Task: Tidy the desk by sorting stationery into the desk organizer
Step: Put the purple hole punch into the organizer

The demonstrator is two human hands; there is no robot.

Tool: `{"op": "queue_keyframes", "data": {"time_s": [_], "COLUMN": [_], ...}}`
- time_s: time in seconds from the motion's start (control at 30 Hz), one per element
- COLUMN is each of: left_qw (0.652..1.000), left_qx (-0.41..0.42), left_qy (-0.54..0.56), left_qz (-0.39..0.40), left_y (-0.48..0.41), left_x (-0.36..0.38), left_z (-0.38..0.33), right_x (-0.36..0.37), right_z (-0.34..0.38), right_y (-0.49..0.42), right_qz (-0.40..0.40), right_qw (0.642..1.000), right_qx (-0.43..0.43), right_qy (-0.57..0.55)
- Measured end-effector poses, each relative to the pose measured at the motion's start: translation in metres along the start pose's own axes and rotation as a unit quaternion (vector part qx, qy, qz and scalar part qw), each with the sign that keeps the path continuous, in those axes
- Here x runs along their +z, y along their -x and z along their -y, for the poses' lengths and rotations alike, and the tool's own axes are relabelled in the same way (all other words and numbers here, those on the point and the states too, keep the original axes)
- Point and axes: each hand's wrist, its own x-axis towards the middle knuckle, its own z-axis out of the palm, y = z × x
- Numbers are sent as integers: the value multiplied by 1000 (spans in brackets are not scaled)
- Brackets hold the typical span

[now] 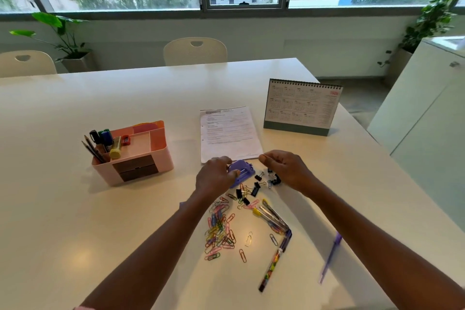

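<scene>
My left hand (216,177) grips the purple punch (242,173) at frame centre, just below the paper (229,131). My right hand (286,170) is curled over the binder clips (254,191); I can't tell if it holds 1. The organizer (141,158) sits centre left on the worktop (75,209), paper clips (219,231) lower centre.

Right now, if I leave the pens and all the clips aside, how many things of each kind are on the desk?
Organizer: 1
Calendar: 1
Printed sheet: 1
Hole punch: 1
Total: 4
</scene>
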Motion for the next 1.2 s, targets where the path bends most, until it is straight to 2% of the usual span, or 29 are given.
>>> {"op": "queue_keyframes", "data": {"time_s": [0.33,0.6,0.8,0.93,1.03,1.2], "left_qw": [998,998,995,986,984,979], "left_qx": [-51,-27,0,20,36,88], "left_qy": [21,41,94,164,173,172], "left_qz": [30,47,20,-1,-24,-66], "left_y": [-12,-9,-4,3,5,15], "left_x": [3,-1,-10,-21,-30,-44], "left_z": [1,5,6,5,8,18], "right_x": [1,6,15,23,24,35], "right_z": [7,6,12,22,34,61], "right_y": [6,4,-3,-11,-16,-29], "right_qz": [-8,-3,-5,8,6,-11], "right_qw": [1000,1000,1000,998,993,990], "right_qx": [1,-3,-14,-1,6,-6], "right_qy": [2,16,8,-54,-121,-143]}}
